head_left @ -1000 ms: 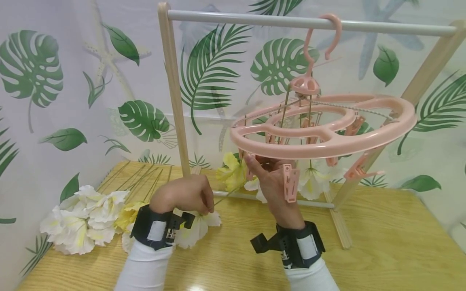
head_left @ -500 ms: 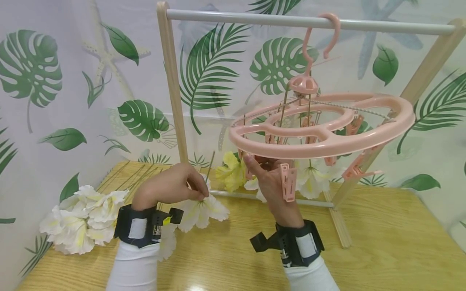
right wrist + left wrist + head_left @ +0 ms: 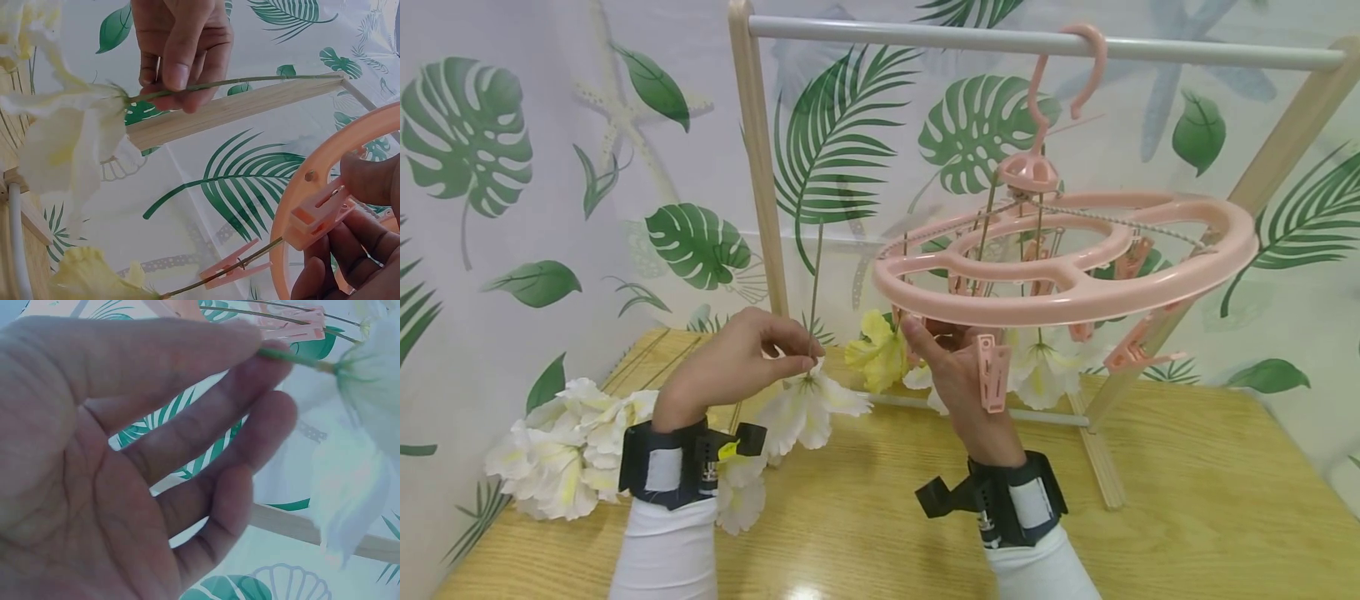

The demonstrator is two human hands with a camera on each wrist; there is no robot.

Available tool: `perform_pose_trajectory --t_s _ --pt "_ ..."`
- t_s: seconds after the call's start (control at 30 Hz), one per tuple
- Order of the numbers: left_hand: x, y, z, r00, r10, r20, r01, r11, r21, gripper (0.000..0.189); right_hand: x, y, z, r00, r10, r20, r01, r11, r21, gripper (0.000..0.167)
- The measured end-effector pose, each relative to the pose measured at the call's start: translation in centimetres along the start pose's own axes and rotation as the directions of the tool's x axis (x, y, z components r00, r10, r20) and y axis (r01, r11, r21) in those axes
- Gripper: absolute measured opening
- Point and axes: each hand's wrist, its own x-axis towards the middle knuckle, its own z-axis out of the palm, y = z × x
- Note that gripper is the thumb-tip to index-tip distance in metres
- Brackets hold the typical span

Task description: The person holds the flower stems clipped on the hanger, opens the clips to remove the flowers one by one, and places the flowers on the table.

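My left hand (image 3: pixel 737 362) pinches a white artificial flower (image 3: pixel 808 408) by its stem just above the bloom. The bloom hangs downward and the bare stem stands up beside the frame's left post. In the right wrist view my right hand (image 3: pixel 369 219) grips a pink clothespin (image 3: pixel 319 215) under the ring of a pink round drying hanger (image 3: pixel 1000 312), thumb on one side and fingers on the other. Whether its jaws are parted is unclear. The held stem is apart from this clothespin. A yellow flower (image 3: pixel 877 350) hangs head-down close to my right fingers.
The hanger hooks over the white rail (image 3: pixel 887 33) of a wooden-legged frame. Another clothespin (image 3: pixel 992 375) dangles in front of my right wrist. Hung white flowers (image 3: pixel 1041 375) are beneath the ring. White flowers (image 3: pixel 557 454) lie on the table's left side (image 3: pixel 850 533).
My left hand has lifted the white flower from near the tabletop, moving up and left, and its stem has turned upright. The right hand stays in place at the hanger.
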Motion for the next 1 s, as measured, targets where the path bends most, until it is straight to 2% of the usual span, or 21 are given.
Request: perform_pose_trajectory --t_s 0.17,0.47,0.6,0.8,1.0 --pt "0.0 0.2 -0.2 0.996 -0.028 -0.088 0.028 1.0 0.003 0.015 0.0 0.0 0.1 1.0 0.003 -0.001 -0.003 1.0 -0.011 0.032" --pt "-0.3 0.9 -0.6 0.974 -0.047 -0.221 0.027 0.995 -0.093 0.019 0.1 -0.1 0.2 1.0 0.023 0.009 -0.023 1.0 -0.002 0.031" --pt "-0.5 1.3 -0.9 0.959 -0.06 -0.277 0.025 0.992 -0.127 0.022 0.1 -0.1 0.2 0.998 0.037 0.044 -0.037 0.999 -0.004 0.033" --pt "-0.8 1.7 -1.2 0.932 -0.042 -0.36 -0.002 0.993 -0.122 0.023 0.0 -0.3 0.2 0.995 0.076 0.066 -0.073 0.996 -0.048 0.036" --pt "-1.3 2.0 -1.5 0.897 -0.024 -0.441 -0.04 0.99 -0.136 0.023 -0.1 -0.3 0.2 0.988 0.134 0.076 -0.129 0.989 -0.067 0.04"
